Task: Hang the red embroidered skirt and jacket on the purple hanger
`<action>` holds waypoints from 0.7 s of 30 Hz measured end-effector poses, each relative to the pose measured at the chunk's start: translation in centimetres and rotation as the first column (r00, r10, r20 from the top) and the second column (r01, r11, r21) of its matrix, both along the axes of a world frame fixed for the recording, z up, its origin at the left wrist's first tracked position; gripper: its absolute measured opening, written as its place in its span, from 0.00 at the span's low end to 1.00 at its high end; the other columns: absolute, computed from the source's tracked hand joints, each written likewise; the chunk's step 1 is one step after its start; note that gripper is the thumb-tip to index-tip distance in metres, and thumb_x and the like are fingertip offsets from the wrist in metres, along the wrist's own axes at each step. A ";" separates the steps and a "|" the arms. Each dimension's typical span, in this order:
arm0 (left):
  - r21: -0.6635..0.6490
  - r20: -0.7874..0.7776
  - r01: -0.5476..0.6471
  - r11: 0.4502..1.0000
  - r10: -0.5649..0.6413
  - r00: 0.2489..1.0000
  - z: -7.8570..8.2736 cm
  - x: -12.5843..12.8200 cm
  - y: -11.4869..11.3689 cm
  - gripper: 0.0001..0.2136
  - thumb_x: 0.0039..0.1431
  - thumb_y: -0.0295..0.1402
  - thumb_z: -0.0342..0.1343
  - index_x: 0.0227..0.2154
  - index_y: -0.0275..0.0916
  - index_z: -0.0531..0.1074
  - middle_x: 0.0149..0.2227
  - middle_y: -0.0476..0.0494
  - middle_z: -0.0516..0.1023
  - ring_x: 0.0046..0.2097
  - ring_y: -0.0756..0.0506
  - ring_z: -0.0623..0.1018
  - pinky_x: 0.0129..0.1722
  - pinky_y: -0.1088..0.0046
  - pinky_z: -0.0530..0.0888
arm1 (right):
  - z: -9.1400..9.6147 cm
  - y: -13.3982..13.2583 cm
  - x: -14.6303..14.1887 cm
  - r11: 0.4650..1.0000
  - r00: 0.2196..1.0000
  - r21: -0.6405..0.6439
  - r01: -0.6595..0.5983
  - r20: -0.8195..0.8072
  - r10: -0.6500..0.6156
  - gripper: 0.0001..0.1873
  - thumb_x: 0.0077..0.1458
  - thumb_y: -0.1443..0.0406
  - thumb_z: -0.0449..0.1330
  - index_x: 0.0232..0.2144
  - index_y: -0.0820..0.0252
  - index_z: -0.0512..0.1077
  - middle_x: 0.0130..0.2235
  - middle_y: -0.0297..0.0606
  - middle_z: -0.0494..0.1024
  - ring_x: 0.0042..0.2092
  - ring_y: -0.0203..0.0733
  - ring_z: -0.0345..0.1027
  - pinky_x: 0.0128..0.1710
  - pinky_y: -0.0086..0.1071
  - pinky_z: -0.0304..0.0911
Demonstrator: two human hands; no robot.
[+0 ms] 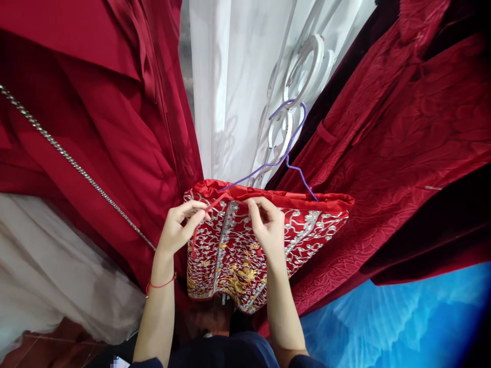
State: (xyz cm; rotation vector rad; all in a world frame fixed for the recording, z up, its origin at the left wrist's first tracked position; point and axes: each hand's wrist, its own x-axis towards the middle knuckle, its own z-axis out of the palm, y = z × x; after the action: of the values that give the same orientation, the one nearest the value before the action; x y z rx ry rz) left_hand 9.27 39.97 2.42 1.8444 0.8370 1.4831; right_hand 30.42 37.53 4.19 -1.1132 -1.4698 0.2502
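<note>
A red skirt [245, 260] with silver and gold embroidery hangs in front of me from a purple wire hanger [264, 166], whose lower ends go inside the red satin waistband [326, 200]. My left hand [184, 225] pinches a thin red drawstring [218, 201] at the waistband's front; a loose end dangles below the fingers. My right hand [266, 222] pinches the string's other side near the band, thumb against forefinger. Between the hands the string meets the waistband. The hanger's hook loops through a white ring [305, 69].
Red garments [95, 102] hang at the left, with a sparkling chain strap [84, 174] across them. White fabric [226, 92] hangs behind the rings. Textured dark red dresses [414, 133] fill the right, above blue fabric [402, 322]. Pale tulle [57, 266] lies lower left.
</note>
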 end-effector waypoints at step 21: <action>-0.321 0.215 0.072 0.944 -0.001 0.977 -0.8 2.0 -3.4 0.08 0.64 0.36 0.54 0.41 0.42 0.76 0.21 0.53 0.64 0.23 0.54 0.61 0.21 0.80 0.59 | 1.1 1.6 2.8 0.738 0.755 -0.191 -0.648 -0.030 0.655 0.17 0.64 0.55 0.59 0.45 0.58 0.82 0.26 0.34 0.77 0.26 0.33 0.66 0.28 0.27 0.65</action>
State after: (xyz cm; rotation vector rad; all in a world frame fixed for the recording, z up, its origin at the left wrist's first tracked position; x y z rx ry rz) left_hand 11.25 36.59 1.63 1.4229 0.8788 1.3923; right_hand 33.20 39.12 5.28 -0.7005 -1.8682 0.8862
